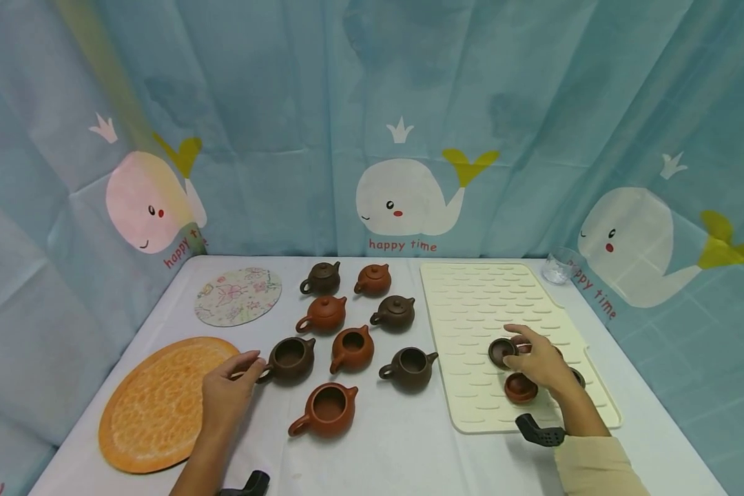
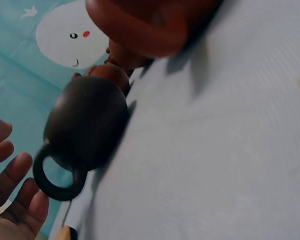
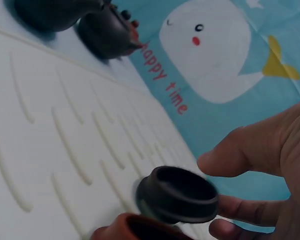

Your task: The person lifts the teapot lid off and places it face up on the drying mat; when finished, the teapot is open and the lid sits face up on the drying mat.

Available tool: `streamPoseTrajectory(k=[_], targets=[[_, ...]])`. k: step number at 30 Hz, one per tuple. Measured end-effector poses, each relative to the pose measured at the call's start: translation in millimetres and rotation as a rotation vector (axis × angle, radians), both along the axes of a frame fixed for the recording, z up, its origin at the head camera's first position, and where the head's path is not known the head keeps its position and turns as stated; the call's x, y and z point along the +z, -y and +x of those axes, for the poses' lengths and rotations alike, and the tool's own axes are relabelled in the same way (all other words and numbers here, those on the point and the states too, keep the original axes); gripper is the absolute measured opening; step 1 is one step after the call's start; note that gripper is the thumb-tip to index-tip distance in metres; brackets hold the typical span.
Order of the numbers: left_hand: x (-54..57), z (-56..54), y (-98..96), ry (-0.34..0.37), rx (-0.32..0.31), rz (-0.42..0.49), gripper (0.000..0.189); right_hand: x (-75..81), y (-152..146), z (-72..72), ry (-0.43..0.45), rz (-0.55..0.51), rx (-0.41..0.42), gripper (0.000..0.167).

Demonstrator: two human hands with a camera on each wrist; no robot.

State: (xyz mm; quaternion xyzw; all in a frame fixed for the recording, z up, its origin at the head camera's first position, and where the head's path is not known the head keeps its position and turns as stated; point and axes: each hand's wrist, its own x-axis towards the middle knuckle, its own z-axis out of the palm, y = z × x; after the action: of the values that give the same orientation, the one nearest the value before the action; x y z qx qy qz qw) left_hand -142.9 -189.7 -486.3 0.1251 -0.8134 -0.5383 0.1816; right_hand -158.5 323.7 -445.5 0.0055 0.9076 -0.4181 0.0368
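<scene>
My left hand is at the handle of a dark brown lidless teapot, its fingers loosely bent. In the left wrist view those fingers lie just beside the looped handle, not closed round it. Over the cream mat, my right hand has thumb and fingers spread around a dark upturned teapot lid. The right wrist view shows the thumb apart from this lid and a fingertip right at its side. A reddish-brown lid lies nearer; other lids are partly hidden behind the right hand and wrist.
Lidless teapots, red, dark and red, stand mid-table. Several lidded teapots are behind them. A round orange mat and patterned mat lie left. The ridged cream mat and a clear glass are right.
</scene>
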Motion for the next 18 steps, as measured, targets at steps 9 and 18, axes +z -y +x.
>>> streamPoseTrajectory(k=[9, 18], targets=[[31.5, -5.1, -9.8, -0.134, -0.035, 0.012, 0.03, 27.9, 6, 4.0, -0.113, -0.049, -0.008, 0.062], [62.7, -12.7, -31.1, -0.195, -0.148, 0.119, 0.023, 50.0, 24, 7.6, -0.199, -0.057, 0.008, 0.057]])
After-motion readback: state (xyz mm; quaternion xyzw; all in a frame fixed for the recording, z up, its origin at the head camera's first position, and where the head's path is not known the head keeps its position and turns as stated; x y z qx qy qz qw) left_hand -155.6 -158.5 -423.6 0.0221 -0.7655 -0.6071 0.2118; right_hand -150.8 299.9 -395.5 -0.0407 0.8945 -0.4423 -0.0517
